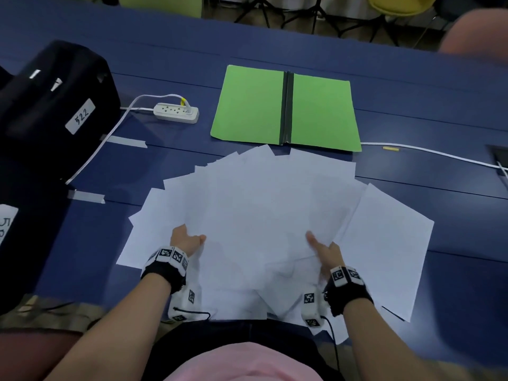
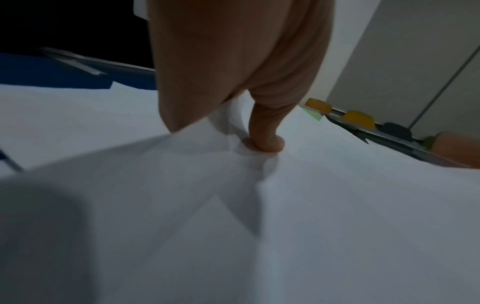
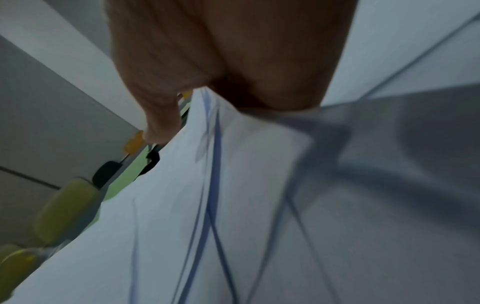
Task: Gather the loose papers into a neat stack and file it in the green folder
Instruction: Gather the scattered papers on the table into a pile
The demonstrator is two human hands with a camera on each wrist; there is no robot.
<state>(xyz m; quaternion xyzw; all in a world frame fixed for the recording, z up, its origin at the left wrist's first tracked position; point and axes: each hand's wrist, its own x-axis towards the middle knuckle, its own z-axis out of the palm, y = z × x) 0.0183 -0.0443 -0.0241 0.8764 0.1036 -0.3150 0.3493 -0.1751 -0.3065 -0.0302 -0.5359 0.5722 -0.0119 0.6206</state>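
Several loose white papers (image 1: 261, 210) lie fanned out on the blue table (image 1: 426, 105) in front of me. The green folder (image 1: 247, 105) lies open and flat just beyond them, with a dark spine down its middle. My left hand (image 1: 192, 240) pinches the sheets at the fan's near left; its thumb (image 2: 266, 139) presses on top and its fingers are hidden beneath. My right hand (image 1: 319, 246) pinches the sheets at the near right. There the thumb (image 3: 161, 127) lies over the paper edges (image 3: 207, 164), with the fingers out of sight below.
A black case (image 1: 55, 105) with a white label fills the left of the table. A white power strip (image 1: 176, 112) and its cable sit left of the folder. Another white cable (image 1: 428, 151) runs off to the right. Grey tape strips (image 1: 126, 141) stick to the tabletop.
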